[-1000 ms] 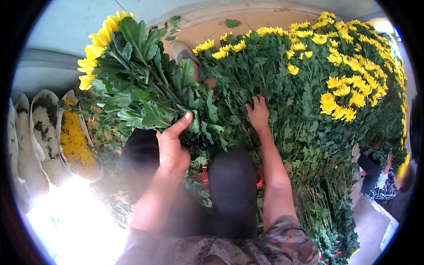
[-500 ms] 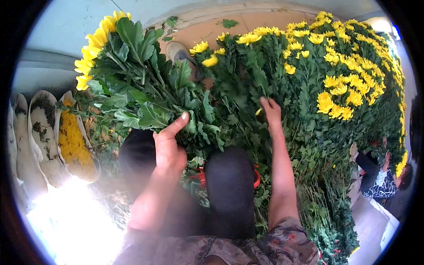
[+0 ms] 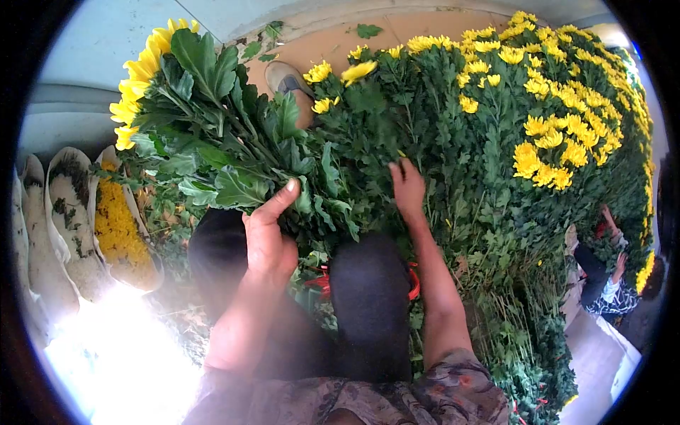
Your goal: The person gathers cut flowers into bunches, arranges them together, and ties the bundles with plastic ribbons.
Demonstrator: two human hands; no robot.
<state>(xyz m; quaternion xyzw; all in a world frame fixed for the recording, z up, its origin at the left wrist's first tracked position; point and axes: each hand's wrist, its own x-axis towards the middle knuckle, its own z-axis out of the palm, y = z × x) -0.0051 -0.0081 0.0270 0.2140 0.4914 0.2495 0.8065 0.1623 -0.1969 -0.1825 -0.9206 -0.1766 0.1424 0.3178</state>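
Gathering step, apparently: left hand (image 3: 270, 237) holding a flower bunch (image 3: 230, 127), right hand (image 3: 409, 190) reaching into the flower pile (image 3: 482, 152).
The left hand is gripping the flower bunch at its lower end, thumb uppermost, just beyond the knees (image 3: 372, 273); its yellow blooms (image 3: 134, 88) are pointing toward the far left. The right hand is presenting partly curled fingers (image 3: 397, 172) among green leaves (image 3: 450, 177); whether they are enclosing a stem cannot be told. The next move is likely calling for isolating one stem cleanly while the left hand is supporting the flower bunch.
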